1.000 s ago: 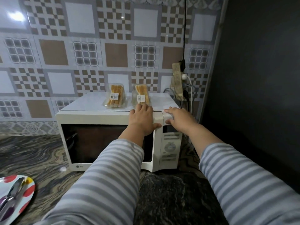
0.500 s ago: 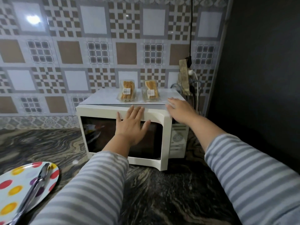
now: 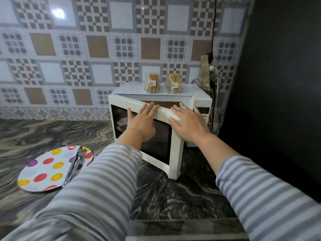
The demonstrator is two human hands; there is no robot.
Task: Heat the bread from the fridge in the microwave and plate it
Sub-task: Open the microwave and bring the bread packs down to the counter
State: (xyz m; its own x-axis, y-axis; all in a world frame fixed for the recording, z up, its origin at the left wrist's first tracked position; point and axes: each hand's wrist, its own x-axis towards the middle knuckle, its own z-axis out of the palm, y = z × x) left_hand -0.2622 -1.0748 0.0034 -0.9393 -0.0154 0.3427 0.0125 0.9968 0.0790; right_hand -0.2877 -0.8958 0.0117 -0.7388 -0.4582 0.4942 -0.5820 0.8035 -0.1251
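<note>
Two clear packs of bread, one to the left (image 3: pixel 152 83) and one to the right (image 3: pixel 175 84), stand on top of the white microwave (image 3: pixel 199 99). The microwave door (image 3: pixel 175 153) hangs partly open, swung out toward me on its left hinge. My left hand (image 3: pixel 142 124) lies flat on the door front with fingers spread up to its top edge. My right hand (image 3: pixel 187 124) grips the door's upper right corner, thumb on the front and fingers over the top. The oven cavity is mostly hidden behind the door and my hands.
A polka-dot plate (image 3: pixel 43 171) lies on the dark marbled counter (image 3: pixel 173 197) at the left, with metal tongs (image 3: pixel 73 166) resting on it. Cables and a socket (image 3: pixel 211 73) hang right of the microwave. A dark wall (image 3: pixel 278 84) closes off the right side.
The microwave door went from closed to partly open and has swung farther out. My right hand moved from the microwave's top edge onto the door's corner; my left hand stayed on the door.
</note>
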